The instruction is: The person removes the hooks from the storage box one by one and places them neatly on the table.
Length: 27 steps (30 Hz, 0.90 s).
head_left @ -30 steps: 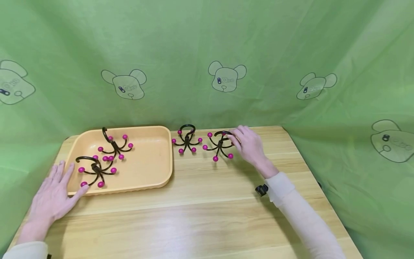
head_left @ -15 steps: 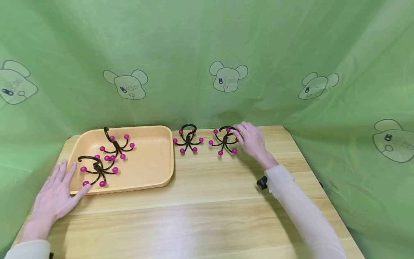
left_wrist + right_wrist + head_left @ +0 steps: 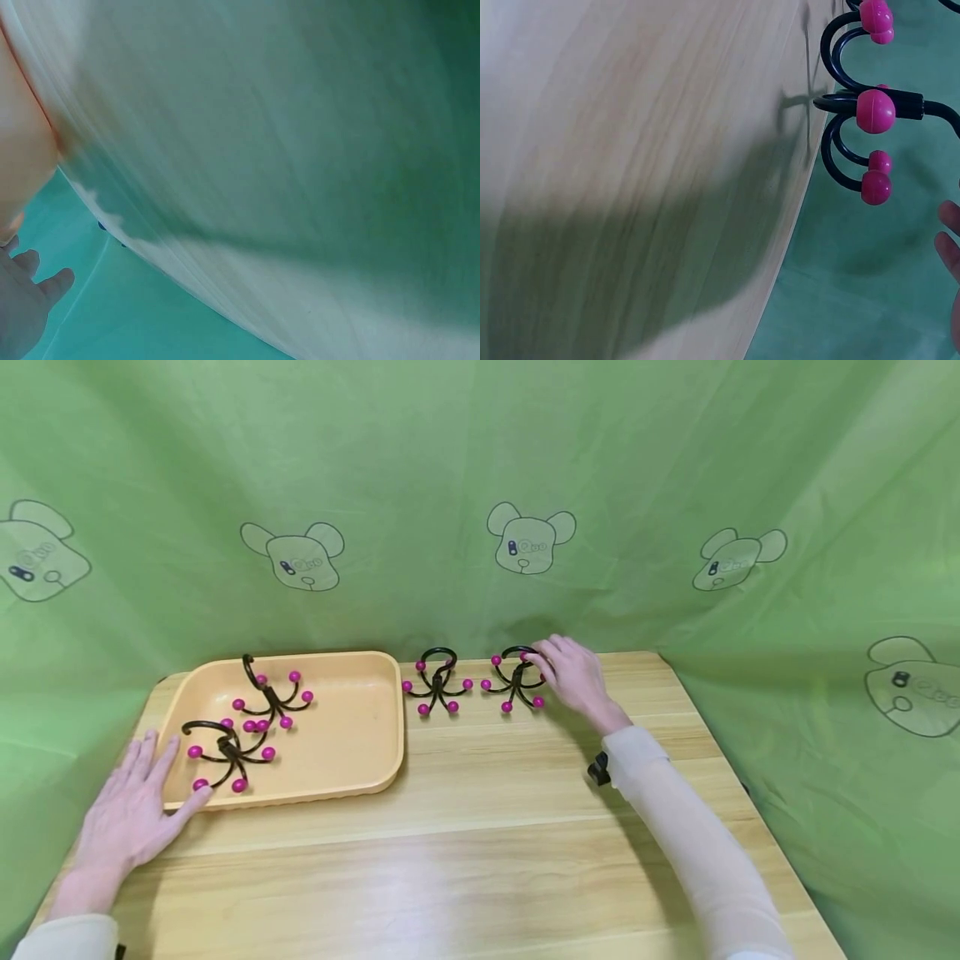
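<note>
My right hand (image 3: pixel 573 675) pinches the top hook of a black hook hanger (image 3: pixel 517 678) with pink ball tips, at the back of the table. In the right wrist view, that hanger (image 3: pixel 909 105) stands upright with its curved arms downward; whether it touches the wood cannot be told. A similar hanger (image 3: pixel 437 681) stands just left of it. Two more, a rear hanger (image 3: pixel 270 697) and a front hanger (image 3: pixel 228 747), lie close together in the orange tray (image 3: pixel 345 752). My left hand (image 3: pixel 127 814) rests with spread, straight fingers at the tray's left front corner.
The wooden table (image 3: pixel 450 860) backs onto a green curtain (image 3: pixel 420 585) with printed bear heads, which also hangs along both sides. A small black device (image 3: pixel 598 769) sits at the right sleeve. The left wrist view shows mostly table surface (image 3: pixel 225 150).
My right hand has shifted the held hanger back, first to the right and then slightly left, toward the hanger beside it. The left hand stays at the tray.
</note>
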### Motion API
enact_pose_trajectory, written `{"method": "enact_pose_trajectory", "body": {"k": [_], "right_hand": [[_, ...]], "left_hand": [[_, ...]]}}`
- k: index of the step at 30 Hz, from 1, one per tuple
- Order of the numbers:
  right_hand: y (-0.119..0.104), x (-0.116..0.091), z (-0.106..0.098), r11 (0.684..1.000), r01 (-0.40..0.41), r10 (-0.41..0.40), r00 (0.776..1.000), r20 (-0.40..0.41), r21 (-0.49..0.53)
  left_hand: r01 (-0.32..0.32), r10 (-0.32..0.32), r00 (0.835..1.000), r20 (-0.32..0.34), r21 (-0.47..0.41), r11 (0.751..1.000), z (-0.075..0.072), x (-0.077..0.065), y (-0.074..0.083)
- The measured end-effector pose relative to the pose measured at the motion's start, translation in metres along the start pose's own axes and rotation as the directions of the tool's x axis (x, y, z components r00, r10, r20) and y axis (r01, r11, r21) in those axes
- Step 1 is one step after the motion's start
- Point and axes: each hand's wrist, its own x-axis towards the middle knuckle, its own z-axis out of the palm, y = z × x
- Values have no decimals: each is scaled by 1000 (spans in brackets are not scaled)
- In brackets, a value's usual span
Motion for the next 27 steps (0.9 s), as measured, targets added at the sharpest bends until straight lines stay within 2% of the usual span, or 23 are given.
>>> {"method": "enact_pose_trajectory", "body": {"k": [8, 27], "right_hand": [[5, 1, 5, 1000, 0, 0, 1000, 14, -15], [17, -3, 6, 997, -79, 78, 994, 71, 3]], "left_hand": [[3, -3, 1000, 4, 4, 1000, 1, 0, 1], [2, -2, 1000, 0, -1, 1000, 2, -2, 1]]}}
